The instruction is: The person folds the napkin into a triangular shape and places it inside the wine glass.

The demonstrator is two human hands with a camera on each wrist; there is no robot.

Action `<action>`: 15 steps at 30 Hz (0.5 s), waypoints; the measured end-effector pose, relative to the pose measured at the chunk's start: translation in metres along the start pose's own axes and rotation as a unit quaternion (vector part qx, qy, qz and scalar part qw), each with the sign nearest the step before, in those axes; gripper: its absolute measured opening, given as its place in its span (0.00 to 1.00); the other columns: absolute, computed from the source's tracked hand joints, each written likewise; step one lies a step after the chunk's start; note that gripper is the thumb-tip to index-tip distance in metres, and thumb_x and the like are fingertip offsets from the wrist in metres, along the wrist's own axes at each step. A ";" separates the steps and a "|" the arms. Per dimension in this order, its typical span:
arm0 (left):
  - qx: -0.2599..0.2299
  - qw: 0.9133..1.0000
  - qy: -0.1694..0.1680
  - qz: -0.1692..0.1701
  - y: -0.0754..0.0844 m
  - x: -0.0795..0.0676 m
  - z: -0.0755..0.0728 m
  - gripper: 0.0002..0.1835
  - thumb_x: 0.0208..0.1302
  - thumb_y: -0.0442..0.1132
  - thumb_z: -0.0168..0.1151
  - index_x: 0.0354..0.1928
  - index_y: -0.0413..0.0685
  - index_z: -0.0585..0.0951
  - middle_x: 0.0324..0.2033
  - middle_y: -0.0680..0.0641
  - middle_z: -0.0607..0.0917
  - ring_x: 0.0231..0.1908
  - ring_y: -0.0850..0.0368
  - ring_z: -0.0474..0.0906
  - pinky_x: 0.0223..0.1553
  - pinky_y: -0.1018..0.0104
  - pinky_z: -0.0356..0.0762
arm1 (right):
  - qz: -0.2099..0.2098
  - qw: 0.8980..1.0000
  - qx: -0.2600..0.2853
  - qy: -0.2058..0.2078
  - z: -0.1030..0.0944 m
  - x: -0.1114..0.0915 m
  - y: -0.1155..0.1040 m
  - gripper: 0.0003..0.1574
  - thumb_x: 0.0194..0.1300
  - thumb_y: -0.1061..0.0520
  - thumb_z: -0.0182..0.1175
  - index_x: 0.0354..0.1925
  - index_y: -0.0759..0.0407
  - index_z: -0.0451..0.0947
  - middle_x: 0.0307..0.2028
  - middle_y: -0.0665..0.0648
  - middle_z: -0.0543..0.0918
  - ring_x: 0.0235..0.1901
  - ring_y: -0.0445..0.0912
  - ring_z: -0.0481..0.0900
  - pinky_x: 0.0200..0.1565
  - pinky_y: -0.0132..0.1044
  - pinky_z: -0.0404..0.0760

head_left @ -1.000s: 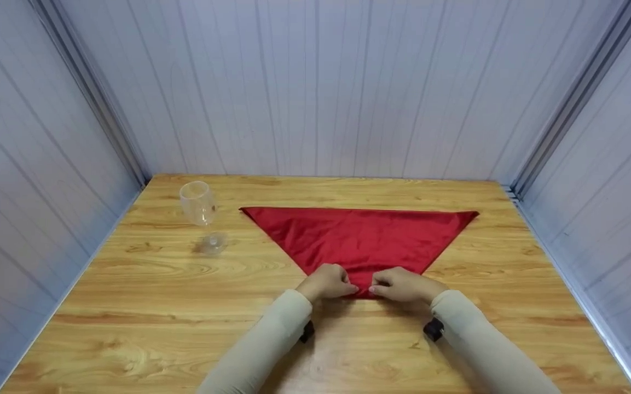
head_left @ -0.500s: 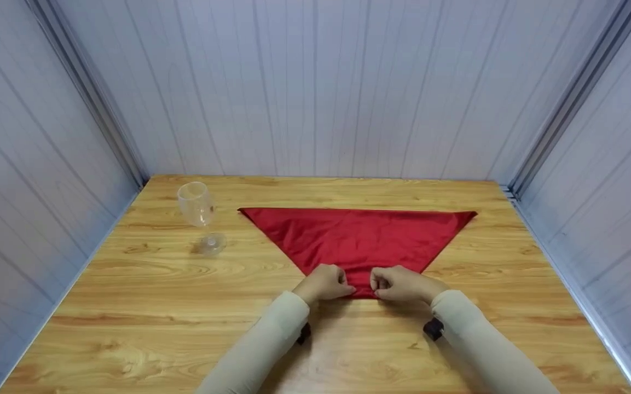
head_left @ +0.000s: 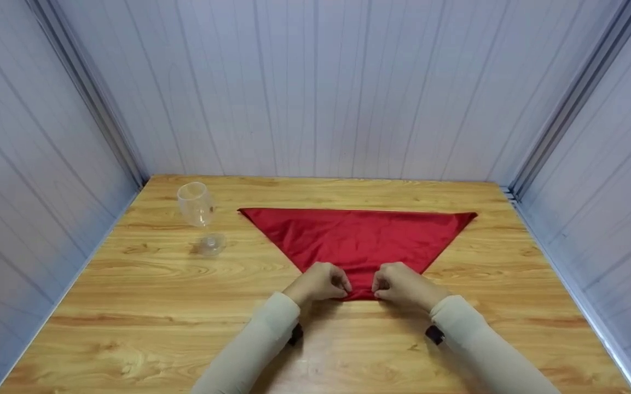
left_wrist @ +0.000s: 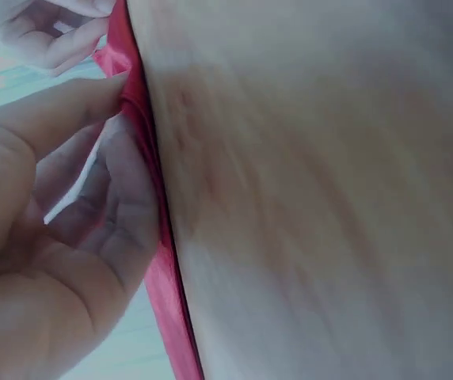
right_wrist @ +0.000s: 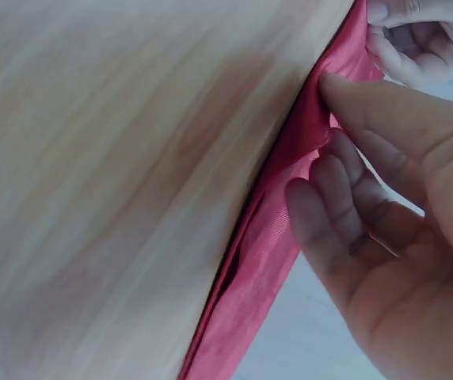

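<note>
Pale, line-marked panels on three walls: one left wall point(head_left: 14, 153), one back wall point(head_left: 315, 87), one right wall point(head_left: 611, 164), with a grey strip point(head_left: 82, 90) up each of two corners. Between them, one wood-grain table point(head_left: 129, 323). Toward its back left, one stemmed glass point(head_left: 194, 205), upright and see-through, table grain visible through the bowl. Well right of that, one left hand point(head_left: 318, 282), fingers curled, thumb and fingertips pinching the near edge of one red cloth point(head_left: 364, 235). Spread across the middle of the table, wide at the back, tapering toward the person, with one pointed corner at each far end. Just beside, one right hand point(head_left: 405, 284), fingers likewise curled, pinching the same near edge. Below, two pale sleeves point(head_left: 244, 350), one black wrist piece point(head_left: 295, 334) at each.
</note>
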State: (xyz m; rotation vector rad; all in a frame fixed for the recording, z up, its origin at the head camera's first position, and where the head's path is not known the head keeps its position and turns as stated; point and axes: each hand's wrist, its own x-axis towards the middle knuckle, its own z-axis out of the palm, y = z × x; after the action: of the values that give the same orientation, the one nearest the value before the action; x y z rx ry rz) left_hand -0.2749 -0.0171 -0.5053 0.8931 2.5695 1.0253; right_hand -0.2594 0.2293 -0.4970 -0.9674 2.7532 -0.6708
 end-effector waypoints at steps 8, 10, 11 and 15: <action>0.062 0.997 0.018 0.042 0.004 -0.005 0.000 0.03 0.58 0.31 0.74 0.31 0.48 0.91 0.29 0.56 0.88 0.35 0.66 0.81 0.38 0.75 0.76 | -0.009 0.999 -0.025 0.029 0.002 -0.004 -0.003 0.03 0.61 0.63 0.70 0.32 0.55 0.87 0.29 0.46 0.85 0.30 0.39 0.81 0.33 0.35 0.80; 0.071 0.996 0.021 0.050 0.005 -0.006 0.000 0.04 0.58 0.31 0.73 0.32 0.47 0.91 0.30 0.55 0.89 0.36 0.65 0.82 0.39 0.75 0.77 | -0.017 0.999 -0.029 0.033 0.003 -0.005 -0.001 0.03 0.61 0.63 0.70 0.33 0.55 0.88 0.30 0.46 0.87 0.31 0.39 0.82 0.33 0.34 0.80; 0.076 0.995 0.022 0.054 0.006 -0.006 0.000 0.04 0.58 0.31 0.73 0.32 0.47 0.91 0.30 0.55 0.89 0.36 0.65 0.82 0.39 0.75 0.77 | -0.022 0.999 -0.031 0.034 0.003 -0.006 0.000 0.02 0.62 0.62 0.70 0.33 0.55 0.88 0.30 0.46 0.87 0.31 0.39 0.82 0.33 0.34 0.80; 0.091 0.994 0.026 0.058 0.007 -0.007 0.001 0.05 0.58 0.30 0.73 0.34 0.48 0.91 0.31 0.54 0.89 0.38 0.65 0.83 0.41 0.74 0.77 | -0.018 0.999 -0.032 0.019 0.003 -0.009 -0.001 0.02 0.61 0.57 0.72 0.34 0.54 0.89 0.30 0.44 0.86 0.32 0.38 0.82 0.35 0.35 0.81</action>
State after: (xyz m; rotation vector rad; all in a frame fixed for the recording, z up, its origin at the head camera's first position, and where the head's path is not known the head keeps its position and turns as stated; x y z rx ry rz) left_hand -0.2653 -0.0164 -0.5013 1.0877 2.7166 0.8644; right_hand -0.2514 0.2332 -0.4996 -1.0299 2.8127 -0.6179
